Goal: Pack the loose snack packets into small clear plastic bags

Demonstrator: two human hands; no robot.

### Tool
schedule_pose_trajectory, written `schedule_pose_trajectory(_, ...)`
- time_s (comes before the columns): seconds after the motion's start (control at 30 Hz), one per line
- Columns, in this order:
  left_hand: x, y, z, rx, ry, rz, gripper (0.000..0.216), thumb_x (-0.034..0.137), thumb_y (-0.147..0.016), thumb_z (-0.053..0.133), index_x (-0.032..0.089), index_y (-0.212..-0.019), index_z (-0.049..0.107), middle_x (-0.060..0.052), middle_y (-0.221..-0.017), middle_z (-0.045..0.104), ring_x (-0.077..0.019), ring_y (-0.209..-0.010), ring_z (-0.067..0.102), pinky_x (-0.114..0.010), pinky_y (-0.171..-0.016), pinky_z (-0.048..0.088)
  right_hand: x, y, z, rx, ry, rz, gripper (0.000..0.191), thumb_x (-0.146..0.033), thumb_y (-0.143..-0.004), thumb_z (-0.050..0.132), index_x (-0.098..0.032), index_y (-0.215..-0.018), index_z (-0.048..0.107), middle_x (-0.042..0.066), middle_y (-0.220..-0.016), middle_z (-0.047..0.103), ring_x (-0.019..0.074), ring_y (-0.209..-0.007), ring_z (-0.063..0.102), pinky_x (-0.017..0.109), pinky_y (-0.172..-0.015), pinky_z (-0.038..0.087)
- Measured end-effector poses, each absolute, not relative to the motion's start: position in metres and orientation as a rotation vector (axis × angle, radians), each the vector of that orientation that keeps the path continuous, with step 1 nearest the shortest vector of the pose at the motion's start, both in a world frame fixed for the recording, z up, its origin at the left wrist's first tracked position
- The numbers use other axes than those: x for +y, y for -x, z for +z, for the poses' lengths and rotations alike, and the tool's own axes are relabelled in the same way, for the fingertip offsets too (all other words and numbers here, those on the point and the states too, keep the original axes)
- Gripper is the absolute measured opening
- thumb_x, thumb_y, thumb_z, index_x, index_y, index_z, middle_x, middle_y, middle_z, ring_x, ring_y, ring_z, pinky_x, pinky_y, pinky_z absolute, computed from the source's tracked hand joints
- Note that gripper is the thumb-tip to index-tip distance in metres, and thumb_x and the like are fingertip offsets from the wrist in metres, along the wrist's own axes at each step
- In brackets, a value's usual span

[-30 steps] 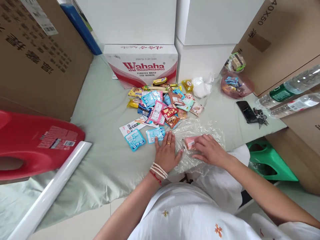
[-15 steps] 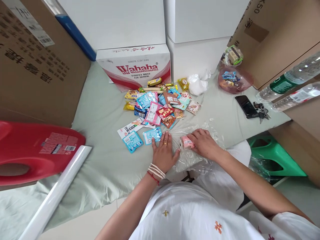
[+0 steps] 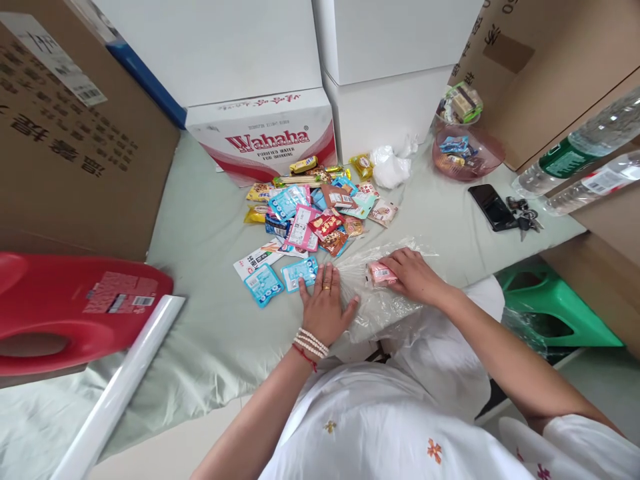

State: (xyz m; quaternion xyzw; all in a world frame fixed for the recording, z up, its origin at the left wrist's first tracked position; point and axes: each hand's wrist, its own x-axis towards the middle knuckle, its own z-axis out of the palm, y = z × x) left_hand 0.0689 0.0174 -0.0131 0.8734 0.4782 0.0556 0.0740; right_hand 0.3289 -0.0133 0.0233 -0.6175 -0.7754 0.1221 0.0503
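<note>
Palm down with fingers spread, my left hand (image 3: 327, 303) presses on the left edge of a clear plastic bag (image 3: 385, 308). Its fingertips reach a small blue snack packet (image 3: 300, 272), and a second blue packet (image 3: 264, 285) lies just left of that. My right hand (image 3: 413, 275) is curled round a pink wrapped snack (image 3: 382, 273) on the bag; whether the snack is inside the film or on top I cannot tell. Beyond both hands spreads a heap of mixed snack packets (image 3: 305, 227) on the pale green cloth (image 3: 210, 320).
A Wahaha water carton (image 3: 270, 137) stands behind the heap, near a crumpled white bag (image 3: 391, 168). To the right are a pink bowl (image 3: 469, 163), a phone (image 3: 493, 207), keys (image 3: 529, 220) and water bottles (image 3: 575, 160). A red jug (image 3: 125, 287) and white roll (image 3: 125, 380) sit left.
My right hand and the pink snack have shifted slightly right and up along the bag. My left hand stays pressed in place. The whole view has moved a little.
</note>
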Motion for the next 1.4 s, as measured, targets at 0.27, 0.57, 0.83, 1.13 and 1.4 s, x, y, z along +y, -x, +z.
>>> schedule_pose_trajectory(0.27,0.014,-0.065,-0.017,1.418,-2.657,0.346,0.067,0.046,-0.101,0.047,0.011,-0.158,0.039,-0.022,-0.168,0.028,-0.0394,-0.158,0.023,-0.072,-0.124,0.011,-0.017,-0.323,0.017,-2.372,1.857,0.375,0.052,-0.038,-0.094,0.068,-0.019,-0.141,0.058,0.016,-0.127,0.061,0.0325,-0.120,0.049,0.048,-0.106,0.036)
schedule_pose_trajectory(0.57,0.025,-0.048,-0.020,0.655,-2.824,0.421,0.050,0.016,-0.100,0.047,0.030,-0.148,0.052,-0.009,-0.147,0.063,-0.0258,-0.143,0.053,-0.060,-0.128,0.016,-0.082,-0.338,0.028,-2.124,1.551,0.291,0.080,-0.063,-0.093,0.062,-0.022,-0.157,0.037,0.018,-0.147,0.049,0.0344,-0.137,0.044,0.054,-0.114,0.040)
schedule_pose_trajectory(0.83,0.064,-0.031,-0.015,0.803,-2.602,0.291,0.068,0.017,-0.086,0.048,0.018,-0.154,0.041,-0.016,-0.163,0.043,-0.0277,-0.150,0.042,-0.056,-0.127,0.024,-0.139,-0.317,-0.007,-2.192,1.523,0.061,0.036,-0.012,-0.097,0.054,-0.023,-0.129,0.066,0.013,-0.136,0.062,0.0299,-0.131,0.049,0.058,-0.111,0.044)
schedule_pose_trajectory(1.13,0.043,-0.025,-0.001,0.480,-2.697,0.207,0.073,0.050,-0.078,0.074,0.026,-0.145,0.055,-0.013,-0.165,0.040,-0.0428,-0.158,0.017,-0.071,-0.123,-0.003,-0.061,-0.343,0.054,-1.910,1.517,0.546,0.020,-0.024,-0.096,0.058,-0.023,-0.107,0.074,0.011,-0.117,0.066,0.0234,-0.107,0.062,0.039,-0.091,0.053)
schedule_pose_trajectory(1.4,0.054,-0.052,-0.015,0.848,-2.346,0.609,0.026,0.032,-0.103,0.044,0.024,-0.091,0.066,-0.005,-0.100,0.077,-0.0244,-0.121,0.065,-0.057,-0.121,0.029,-0.017,-0.365,0.055,-1.633,1.749,1.116,0.030,-0.044,-0.090,0.059,-0.017,-0.090,0.072,0.001,-0.078,0.066,0.0151,-0.071,0.057,0.027,-0.068,0.042)
